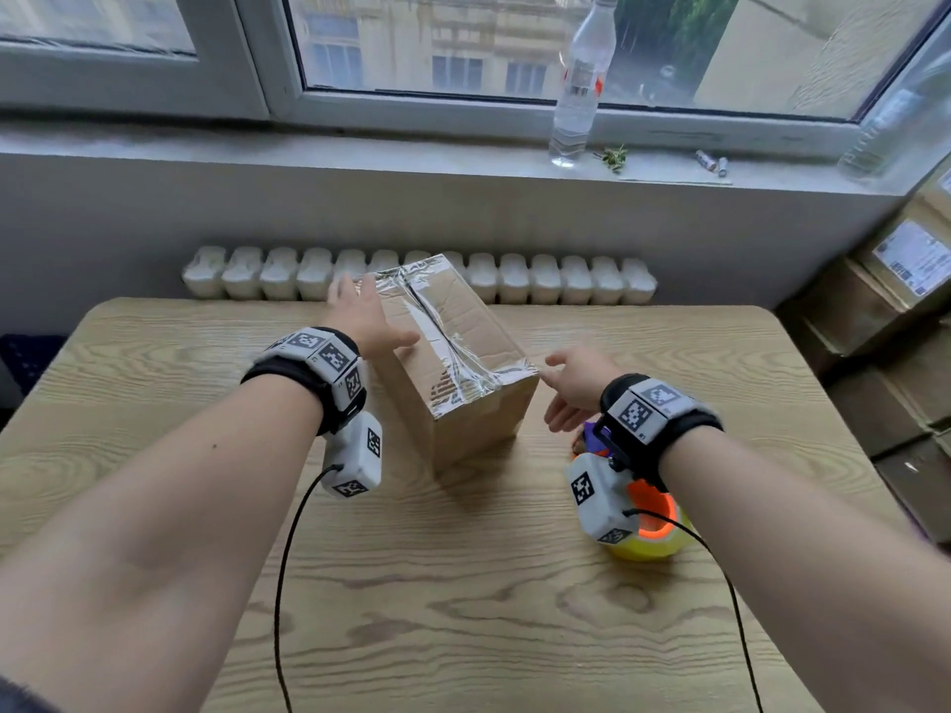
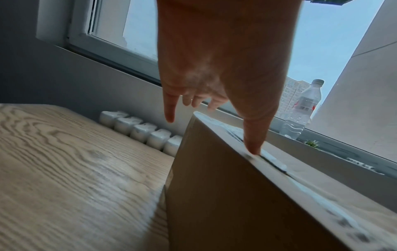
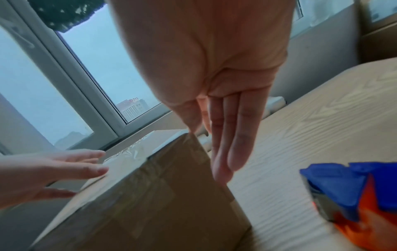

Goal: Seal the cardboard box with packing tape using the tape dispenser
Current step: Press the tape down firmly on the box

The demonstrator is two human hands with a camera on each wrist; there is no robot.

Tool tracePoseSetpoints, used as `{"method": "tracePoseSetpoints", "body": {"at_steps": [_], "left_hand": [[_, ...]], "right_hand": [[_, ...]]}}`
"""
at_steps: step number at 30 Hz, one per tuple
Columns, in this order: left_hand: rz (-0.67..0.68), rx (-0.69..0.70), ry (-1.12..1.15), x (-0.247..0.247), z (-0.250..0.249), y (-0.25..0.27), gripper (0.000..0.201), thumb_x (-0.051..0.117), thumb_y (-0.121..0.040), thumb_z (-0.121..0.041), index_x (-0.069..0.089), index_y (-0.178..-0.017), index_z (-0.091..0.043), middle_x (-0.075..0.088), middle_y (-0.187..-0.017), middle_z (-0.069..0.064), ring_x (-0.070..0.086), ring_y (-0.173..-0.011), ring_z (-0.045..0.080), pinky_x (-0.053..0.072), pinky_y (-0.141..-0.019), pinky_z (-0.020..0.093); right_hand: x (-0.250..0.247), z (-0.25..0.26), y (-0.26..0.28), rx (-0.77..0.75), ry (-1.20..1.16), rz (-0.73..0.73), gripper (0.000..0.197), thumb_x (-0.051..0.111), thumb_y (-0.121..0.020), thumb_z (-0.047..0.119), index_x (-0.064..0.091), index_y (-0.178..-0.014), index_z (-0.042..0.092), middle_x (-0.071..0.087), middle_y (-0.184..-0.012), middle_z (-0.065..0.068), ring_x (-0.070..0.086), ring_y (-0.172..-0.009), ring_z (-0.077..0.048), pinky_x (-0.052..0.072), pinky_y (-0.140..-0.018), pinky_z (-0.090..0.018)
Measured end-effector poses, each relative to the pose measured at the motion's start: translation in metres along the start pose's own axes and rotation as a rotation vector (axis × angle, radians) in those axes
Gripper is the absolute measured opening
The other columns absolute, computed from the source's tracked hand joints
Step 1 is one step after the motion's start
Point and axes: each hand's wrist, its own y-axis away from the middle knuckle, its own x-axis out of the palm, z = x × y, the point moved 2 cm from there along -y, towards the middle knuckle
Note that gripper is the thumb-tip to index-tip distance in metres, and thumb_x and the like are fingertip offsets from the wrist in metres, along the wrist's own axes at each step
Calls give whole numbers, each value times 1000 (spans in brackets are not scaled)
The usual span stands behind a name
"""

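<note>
A brown cardboard box (image 1: 463, 352) stands mid-table with shiny clear tape (image 1: 437, 326) along its top seam and over both ends. My left hand (image 1: 360, 313) lies open at the box's far left top edge, thumb (image 2: 253, 146) touching the top. My right hand (image 1: 576, 383) is open beside the box's near right corner, fingers (image 3: 227, 149) straight along the right side; whether they touch it I cannot tell. The orange, blue and yellow tape dispenser (image 1: 653, 527) rests on the table under my right wrist; its blue and orange head (image 3: 354, 195) shows in the right wrist view.
The wooden table (image 1: 463, 584) ends near a white radiator (image 1: 411, 277) below the windowsill. A clear bottle (image 1: 581, 79) stands on the sill. Stacked cardboard boxes (image 1: 895, 311) fill the right side beyond the table.
</note>
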Motion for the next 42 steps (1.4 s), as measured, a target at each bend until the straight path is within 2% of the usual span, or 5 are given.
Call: {"method": "tracePoseSetpoints", "body": {"at_steps": [12, 17, 24, 30, 42], "left_hand": [[-7, -57, 176, -16, 35, -49, 129, 83, -56, -56, 8, -153, -14, 12, -155, 17, 10, -146, 34, 16, -118, 43], [-133, -140, 183, -21, 46, -42, 83, 70, -71, -60, 52, -127, -2, 46, -131, 21, 47, -122, 34, 38, -104, 38], [-285, -157, 199, -10, 47, -26, 71, 64, -78, -57, 52, -127, -7, 45, -131, 15, 43, -124, 31, 37, -102, 39], [-546, 256, 138, -9, -28, -3, 47, 62, -85, -26, 54, -130, -13, 48, -123, 12, 46, -117, 28, 37, -101, 38], [111, 609, -127, 135, -173, 53, 46, 56, -86, -26, 51, -132, -21, 42, -138, 4, 40, -128, 24, 31, -108, 36]], "right_hand": [[13, 61, -40, -182, -96, -226, 78, 65, -84, 31, 23, -149, 21, 47, -143, -7, 57, -119, -27, 51, -96, -43], [10, 76, -54, -236, 29, -262, 75, 61, -85, 8, 25, -149, 23, 52, -138, -5, 56, -116, -25, 48, -91, -31], [2, 74, -63, -304, 59, -217, 67, 59, -89, 10, 30, -149, 19, 41, -148, -3, 44, -132, -19, 35, -97, -21], [-33, 29, -53, -201, -23, -264, 43, 58, -91, 16, 52, -134, 19, 60, -124, -9, 58, -110, -23, 48, -100, -42], [-48, -130, -17, 201, 442, 175, 61, 76, -73, 9, 56, -130, 20, 64, -115, -7, 54, -90, -18, 46, -72, -26]]}}
